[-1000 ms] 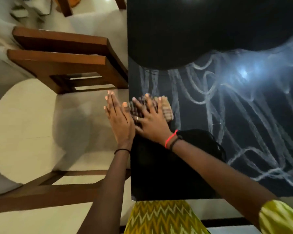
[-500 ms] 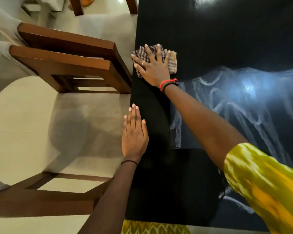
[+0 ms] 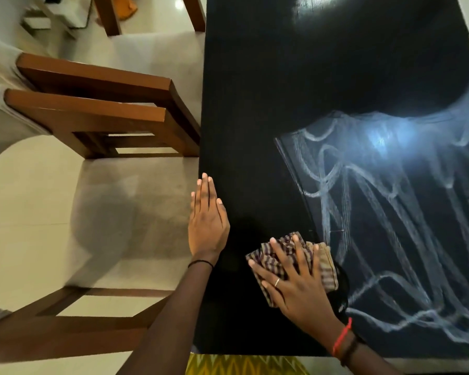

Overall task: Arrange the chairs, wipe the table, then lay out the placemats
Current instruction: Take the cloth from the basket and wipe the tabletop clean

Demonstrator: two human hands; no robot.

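Observation:
A black table (image 3: 295, 90) fills the right side of the head view, with pale wet wipe streaks (image 3: 390, 212) across its right part. A crumpled checked cloth (image 3: 322, 263) lies near the table's front edge. My right hand (image 3: 293, 282) presses flat on it with spread fingers. My left hand (image 3: 207, 220) rests flat with straight fingers together along the table's left edge. A wooden chair (image 3: 98, 109) with a pale seat stands at the table's left side, and a second chair's frame (image 3: 65, 320) sits nearer at lower left.
A pale tiled floor (image 3: 16, 212) lies left of the table. More wooden chair legs (image 3: 109, 14) stand at the top left. The table's near edge (image 3: 255, 354) runs just above my yellow patterned clothing (image 3: 241, 365). A bright light reflects on the far tabletop.
My right hand has dragged the cloth from the far left edge back toward the near edge. My left hand stays flat on the table's left edge.

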